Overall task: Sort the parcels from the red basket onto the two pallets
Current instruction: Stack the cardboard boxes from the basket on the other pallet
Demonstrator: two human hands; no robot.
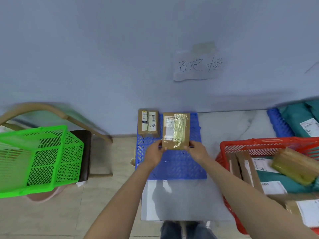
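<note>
A brown cardboard parcel (175,131) with a taped label lies on the blue pallet (174,166) by the wall. My left hand (155,152) grips its near left corner and my right hand (197,150) grips its near right corner. A smaller brown parcel (148,123) sits at the pallet's far left corner, just left of the held one. The red basket (241,145) at the right holds several brown boxes and green mailers. A second blue pallet (279,125) at the far right carries green mailers (296,118).
A green basket (39,161) rests on a wooden chair (82,121) at the left. A paper note (198,66) is taped to the blue-grey wall. A grey floor tile (181,200) lies between me and the pallet.
</note>
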